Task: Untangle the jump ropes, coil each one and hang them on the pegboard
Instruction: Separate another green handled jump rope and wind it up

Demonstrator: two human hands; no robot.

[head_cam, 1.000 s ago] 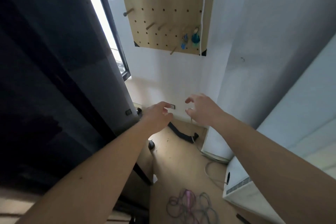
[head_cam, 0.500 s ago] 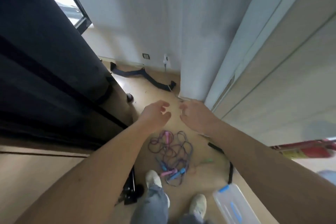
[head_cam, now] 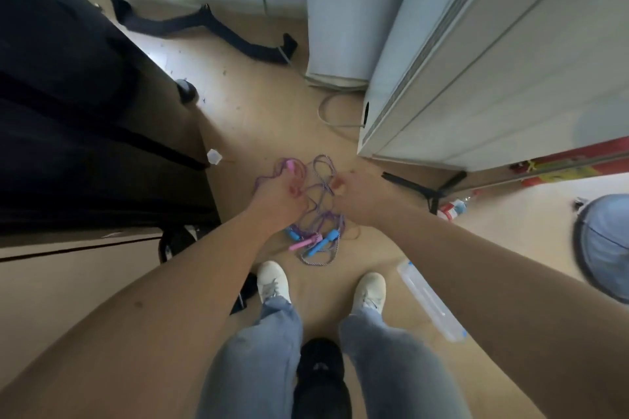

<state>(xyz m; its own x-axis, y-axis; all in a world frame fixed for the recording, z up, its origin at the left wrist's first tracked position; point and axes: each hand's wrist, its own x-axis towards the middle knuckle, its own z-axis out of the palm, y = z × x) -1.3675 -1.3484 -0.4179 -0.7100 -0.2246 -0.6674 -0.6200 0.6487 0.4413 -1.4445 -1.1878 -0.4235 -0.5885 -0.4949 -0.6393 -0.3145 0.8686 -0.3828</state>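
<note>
Jump ropes [head_cam: 315, 241] are seen tangled on floor [head_cam: 272, 112], just ahead of shoes [head_cam: 270, 279]. Left grip [head_cam: 279, 197] and right grip [head_cam: 357, 201] are held low over tangle, likely for lifting. Fingers are curled; pinch on cord cannot be told.

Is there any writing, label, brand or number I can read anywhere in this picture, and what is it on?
No text here can be read.
Yellow label on the long red object at the right: print blurred, unreadable.
Label on the small red and white bottle on the floor: too small to read.
Pale mark on the black object between the legs: blurred, unreadable.
Pink and blue jump rope handles: no print visible.
</note>
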